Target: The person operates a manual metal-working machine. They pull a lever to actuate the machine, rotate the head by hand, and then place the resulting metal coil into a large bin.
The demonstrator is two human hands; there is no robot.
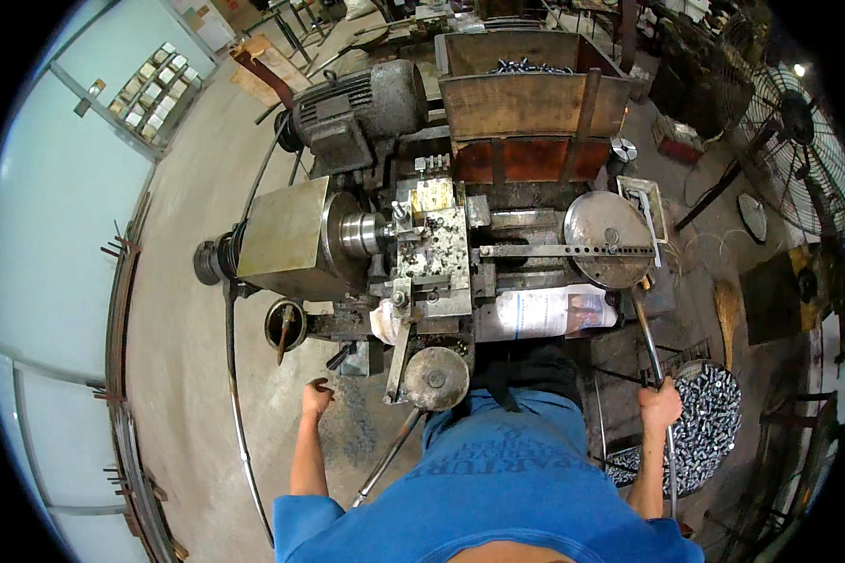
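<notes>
My right hand (pixel 660 405) is wrapped round a long metal lever (pixel 650 345) that rises toward a large round disc (pixel 603 221) on the right of a lathe-like machine. Out to the left, my left hand (pixel 317 400) hangs over the floor with its fingers curled in. Whatever is between those dark fingertips, if anything, is too small to make out. A pot (pixel 274 325) with a brush-like handle in it is just beyond that hand. The spindle (pixel 361 233) faces a chip-covered tool slide (pixel 432 251). A smaller round disc (pixel 437 378) with a link arm sits close to my body.
At the right, a round container of small metal parts (pixel 707 427) stands beside my right forearm. A wooden-sided bin (pixel 535 105) holds more parts behind the machine. A motor (pixel 361 108) sits at the back left, a fan (pixel 793 122) at the far right. Printed paper (pixel 535 312) covers the machine's front.
</notes>
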